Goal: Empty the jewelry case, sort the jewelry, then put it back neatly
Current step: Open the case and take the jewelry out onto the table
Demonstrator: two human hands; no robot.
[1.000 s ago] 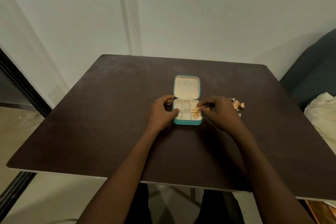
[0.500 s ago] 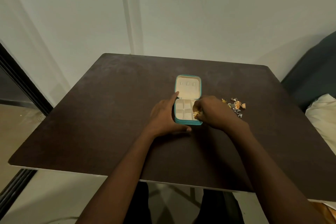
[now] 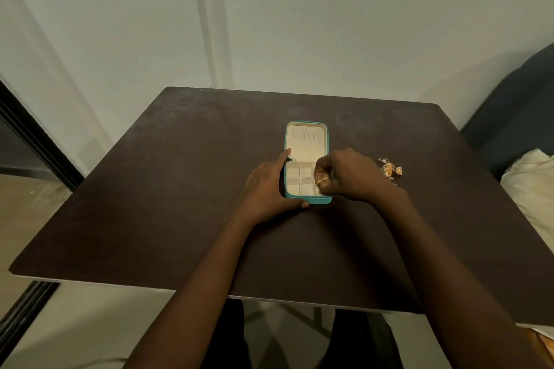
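So the little teal jewelry case (image 3: 306, 159) sits open around the middle of the dark brown table (image 3: 180, 189), a bit toward the far side, lid flipped back flat away from me so the cream lining shows with three small tabs in a row near its far end. The near half is the tray with cream compartments, and the ones I can see on the left and in the middle have nothing in them. My right hand (image 3: 344, 177) is curled over the right side of the tray, fingertips bunched together and pinching a gold ring (image 3: 323, 181) right above the near-right compartment; can't really tell if the ring is touching the lining or just off it. My left hand (image 3: 266, 189) is flat-ish against the left side of the case, fingers straight along its wall with the index tip up by the hinge, and my thumb wraps along the near edge, so it's bracing the case more than gripping it. Off to the right of my right hand, well clear of the case, there's a small pile of gold earrings (image 3: 389, 170) lying on the table, too small and glittery to count properly. Past the table's right edge there's a dark blue sofa (image 3: 515, 117) with a cream cushion (image 3: 530, 189) on it.
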